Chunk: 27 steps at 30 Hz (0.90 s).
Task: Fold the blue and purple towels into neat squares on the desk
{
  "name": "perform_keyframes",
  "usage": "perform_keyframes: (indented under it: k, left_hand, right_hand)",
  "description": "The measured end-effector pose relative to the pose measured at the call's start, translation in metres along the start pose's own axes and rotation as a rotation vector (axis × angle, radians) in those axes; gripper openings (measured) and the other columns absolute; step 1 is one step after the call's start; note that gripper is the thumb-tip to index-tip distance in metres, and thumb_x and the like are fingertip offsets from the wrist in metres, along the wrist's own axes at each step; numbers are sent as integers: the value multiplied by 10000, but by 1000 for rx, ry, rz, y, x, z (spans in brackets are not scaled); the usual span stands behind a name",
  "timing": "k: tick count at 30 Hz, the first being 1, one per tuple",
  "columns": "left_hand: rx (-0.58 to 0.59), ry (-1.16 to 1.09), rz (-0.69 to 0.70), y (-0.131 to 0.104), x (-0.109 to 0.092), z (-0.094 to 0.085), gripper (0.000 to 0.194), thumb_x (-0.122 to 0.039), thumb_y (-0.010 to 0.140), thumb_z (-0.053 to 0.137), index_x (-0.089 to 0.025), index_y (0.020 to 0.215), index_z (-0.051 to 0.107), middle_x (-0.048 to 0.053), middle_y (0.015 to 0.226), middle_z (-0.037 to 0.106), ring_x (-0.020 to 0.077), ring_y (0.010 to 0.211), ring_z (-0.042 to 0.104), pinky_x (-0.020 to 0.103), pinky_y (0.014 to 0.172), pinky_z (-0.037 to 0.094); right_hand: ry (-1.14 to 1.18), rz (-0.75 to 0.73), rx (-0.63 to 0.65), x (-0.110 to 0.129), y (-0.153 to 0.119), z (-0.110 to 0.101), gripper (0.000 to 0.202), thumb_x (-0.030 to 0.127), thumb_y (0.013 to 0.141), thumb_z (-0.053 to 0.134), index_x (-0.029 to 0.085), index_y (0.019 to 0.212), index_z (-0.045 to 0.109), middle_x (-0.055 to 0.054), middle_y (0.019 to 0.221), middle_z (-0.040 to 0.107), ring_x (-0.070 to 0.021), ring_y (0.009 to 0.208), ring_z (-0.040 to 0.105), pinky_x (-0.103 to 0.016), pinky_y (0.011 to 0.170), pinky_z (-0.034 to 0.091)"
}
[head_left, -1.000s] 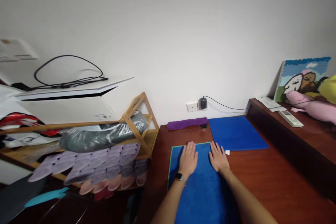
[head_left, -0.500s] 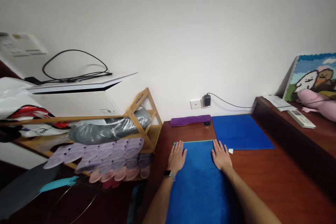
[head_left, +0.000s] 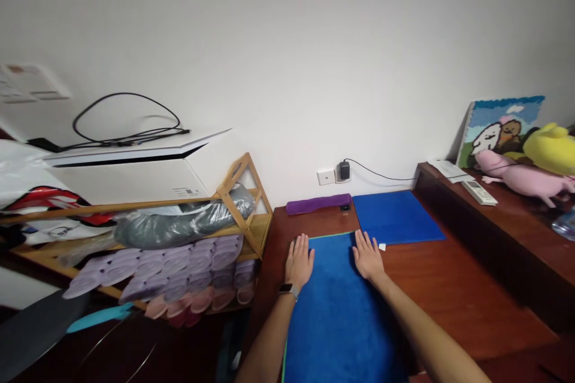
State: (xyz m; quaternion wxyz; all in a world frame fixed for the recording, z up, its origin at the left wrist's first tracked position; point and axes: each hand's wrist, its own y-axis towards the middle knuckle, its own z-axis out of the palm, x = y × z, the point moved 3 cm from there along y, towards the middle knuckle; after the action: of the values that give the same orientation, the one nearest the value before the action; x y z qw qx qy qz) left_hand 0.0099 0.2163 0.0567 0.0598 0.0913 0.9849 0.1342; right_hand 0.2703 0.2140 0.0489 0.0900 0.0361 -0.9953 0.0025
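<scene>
A blue towel [head_left: 335,305] with a green edge lies spread on the reddish-brown table [head_left: 458,287], running toward me. My left hand [head_left: 299,261] rests flat on its far left corner, fingers stretched forward; a watch [head_left: 287,290] is on that wrist. On the far right corner my right hand [head_left: 368,256] lies flat with its fingers slightly apart. Just beyond that hand are a second, folded blue cloth [head_left: 398,217] and a small white tag [head_left: 382,247]. A rolled purple cloth [head_left: 318,204] sits against the wall.
Left of the table stands a wooden rack [head_left: 256,221] with several slippers [head_left: 197,263] and a white box-like appliance [head_left: 130,179]. A plugged-in adapter [head_left: 344,170] trails a cable along the wall. A remote [head_left: 479,192] and a pink plush toy [head_left: 521,176] lie on the raised ledge at right.
The view has turned slightly right, bringing a yellow plush toy into sight. Both hands stay flat at the towel's far corners.
</scene>
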Motion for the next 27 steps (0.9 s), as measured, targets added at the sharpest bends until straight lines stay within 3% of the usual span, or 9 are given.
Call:
perform_keyframes:
  k: [3,7,10,13,18,20,23,27]
  left_hand:
    - [-24,-82,129,-20,-60,-1,612,-421,1102,206,-167,1655,268,95,1694,340,235,1588,256,488,1307,220]
    - [85,-197,226,-46,-145,19,640,-480,1097,194,-191,1668,226,70,1715,289,227,1596,228,473,1311,230]
    - [157,-220,218,-54,-166,28,649,-499,1095,174,-195,1663,250,70,1704,322,223,1589,252,465,1313,219]
    - [169,-187,196,-62,-138,26,662,-536,1090,197,-201,1657,272,72,1703,324,229,1583,272,472,1304,237]
    - [96,-33,-58,-93,-27,9,669,-539,1088,229,-173,1641,316,120,1676,368,274,1562,324,526,1274,287]
    - [71,10,-121,-105,5,4,658,-507,1092,225,-154,1640,313,127,1672,374,272,1558,333,519,1269,300]
    - [49,39,-120,-113,21,-1,654,-484,1090,247,-139,1642,301,133,1667,385,263,1555,339,503,1268,310]
    - [6,44,-105,-114,15,-12,628,-442,1088,268,-133,1631,331,136,1650,415,262,1547,355,498,1274,302]
  right_hand:
    - [36,-55,-76,-5,-34,10,639,409,1077,118,182,1673,159,-6,1733,176,-204,1615,95,-450,1311,63]
    - [34,-54,3,-17,-61,32,629,389,1068,181,183,1662,217,-37,1725,207,-235,1610,130,-482,1302,125]
    - [28,-83,32,-20,-62,36,619,363,1062,205,203,1660,231,-36,1727,194,-239,1612,112,-494,1300,123]
    - [44,-45,28,-19,-60,33,629,371,1065,188,182,1664,203,-37,1727,187,-230,1610,128,-485,1303,127]
    - [67,-5,27,-16,-61,25,642,398,1070,167,162,1667,178,-34,1729,187,-217,1608,141,-474,1308,113]
    - [65,3,41,-15,-61,21,641,390,1069,163,158,1666,177,-32,1731,176,-215,1609,135,-471,1309,101]
    - [69,15,85,-13,-64,13,641,387,1068,168,158,1667,177,-35,1733,164,-218,1610,129,-472,1306,106]
    - [87,8,41,-12,-84,11,646,422,1079,131,161,1669,170,-43,1734,164,-219,1610,128,-474,1303,121]
